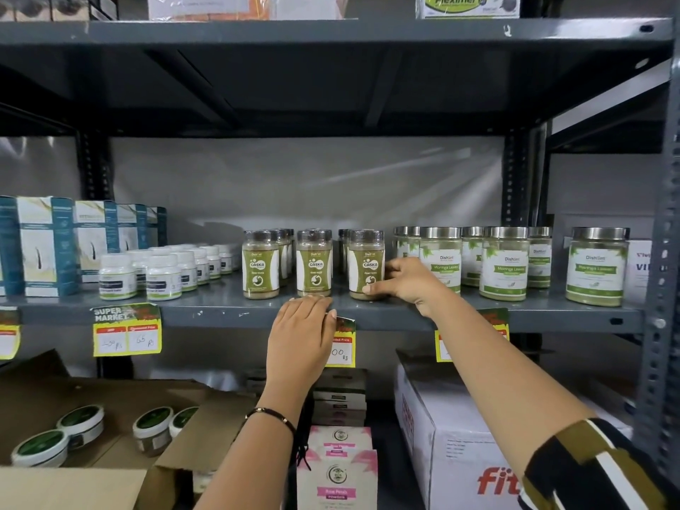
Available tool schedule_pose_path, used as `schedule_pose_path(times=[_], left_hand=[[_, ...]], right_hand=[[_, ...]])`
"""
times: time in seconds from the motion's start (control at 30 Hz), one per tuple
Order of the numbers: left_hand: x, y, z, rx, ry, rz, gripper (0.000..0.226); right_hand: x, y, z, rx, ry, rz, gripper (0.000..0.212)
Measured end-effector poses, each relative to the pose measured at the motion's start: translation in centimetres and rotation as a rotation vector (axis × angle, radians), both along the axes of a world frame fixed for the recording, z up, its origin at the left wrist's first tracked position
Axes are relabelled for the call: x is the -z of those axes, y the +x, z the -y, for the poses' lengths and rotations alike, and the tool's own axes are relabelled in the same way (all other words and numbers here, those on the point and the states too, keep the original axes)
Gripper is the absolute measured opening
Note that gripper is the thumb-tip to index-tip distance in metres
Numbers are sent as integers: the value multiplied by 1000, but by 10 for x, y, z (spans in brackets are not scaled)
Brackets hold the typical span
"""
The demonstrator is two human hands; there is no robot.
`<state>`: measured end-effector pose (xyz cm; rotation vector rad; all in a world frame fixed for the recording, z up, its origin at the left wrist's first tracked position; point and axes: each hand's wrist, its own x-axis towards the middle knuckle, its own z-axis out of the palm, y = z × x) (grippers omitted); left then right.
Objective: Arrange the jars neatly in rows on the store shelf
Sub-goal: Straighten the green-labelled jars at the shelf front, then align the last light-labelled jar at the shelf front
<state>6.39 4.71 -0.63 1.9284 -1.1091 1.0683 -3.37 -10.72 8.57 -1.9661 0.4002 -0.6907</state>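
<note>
The Gaska jars (314,265) stand in three columns at the shelf's (228,310) front edge. Your right hand (408,281) grips the rightmost jar (366,266); your left hand (300,333) rests released below the middle one. Next, nudge it level with its neighbours.

The left end of the shelf level carries upright teal-and-white cartons (44,248). Yellow price tags (127,331) hang from the front edge. Below, at left, an open cardboard box (121,406) contains round white tubs with green lids (81,423). At centre, pink-and-white packets (336,473) stand upright in front of a stack of dark flat boxes (340,395). At right lies a white carton with red lettering (460,454). The level above carries a green-labelled pack (467,5).
</note>
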Motion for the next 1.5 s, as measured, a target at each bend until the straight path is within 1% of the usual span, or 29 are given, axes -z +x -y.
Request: schedule_pose_path(times=[0.23,0.33,0.37,0.4,0.47,0.5,0.53,0.6,0.67,0.7,0.73,0.8,0.87,0.93,0.97,1.03,1.1,1.17,1.23,1.33,1.43,1.5], left_hand=[[-1,1,-1,-4,18,2,43],[-2,1,-1,-13,38,-5,44],[-3,0,-1,-20,39,-16,42],[-5,-2,0,-32,31,-37,38],[-11,-12,4,-55,-19,-92,29],[-14,-21,9,-55,-51,-96,27],[-18,-33,18,-37,-73,-68,26],[-26,-64,46,62,-63,52,28],[-35,-100,84,256,7,138,31],[-39,-118,105,355,47,157,34],[-40,-133,127,429,89,178,37],[-40,-154,164,496,192,231,42],[-35,-162,190,490,292,262,41],[-25,-161,203,433,304,324,37],[-20,-159,205,407,299,350,37],[-13,-157,208,389,294,349,41],[-10,-157,209,390,270,305,43],[-11,-161,210,391,242,257,42],[-12,-163,210,398,242,230,42],[-12,-162,210,421,244,196,43],[-13,-162,210,427,244,183,43],[-13,-163,210,442,237,173,43]], right_hand=[[0,-6,-4,4,-28,-5,46],[0,-29,-6,71,-83,6,58],[0,-43,-5,97,-106,34,57],[0,-59,-2,103,-118,88,48],[-1,-98,9,90,-117,241,20],[-4,-119,17,113,-134,305,13],[-8,-139,29,171,-161,356,15],[-20,-173,61,332,-235,413,20],[-31,-198,98,479,-301,391,18],[-35,-208,113,545,-338,338,22],[-37,-216,126,596,-380,262,32],[-38,-224,140,650,-490,114,51],[-32,-224,147,673,-626,23,65],[-23,-217,153,689,-709,-44,77],[-18,-212,157,697,-719,-79,84],[-11,-202,158,706,-678,-151,96],[-7,-195,159,690,-577,-158,102],[-4,-193,161,689,-493,-101,104],[-1,-192,165,709,-462,-16,105],[4,-188,172,613,-424,110,106],[4,-190,179,494,-270,173,112],[5,-193,182,453,-137,151,116]])
